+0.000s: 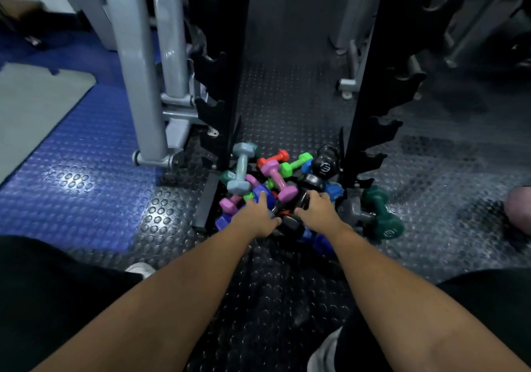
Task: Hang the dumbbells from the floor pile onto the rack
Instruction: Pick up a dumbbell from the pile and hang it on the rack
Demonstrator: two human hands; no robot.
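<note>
A pile of several coloured dumbbells lies on the floor between the two black uprights of the rack (370, 84). In it are a pale blue dumbbell (241, 167), a pink one (278, 179), a green one (296, 163), a red one (273, 157), a black one (324, 166) and a dark green one (383, 213). My left hand (255, 219) rests on a blue dumbbell (263, 193) at the pile's near left. My right hand (319, 210) has its fingers closed around a black dumbbell (291, 225) at the near middle. The rack's hooks carry nothing.
Grey machine legs (143, 98) stand left of the rack on blue studded matting (71, 156). A grey mat (31, 113) lies far left. Dark studded floor (287, 98) runs behind the rack. My knees and shoes frame the bottom. Another person's foot (517, 208) shows at the right edge.
</note>
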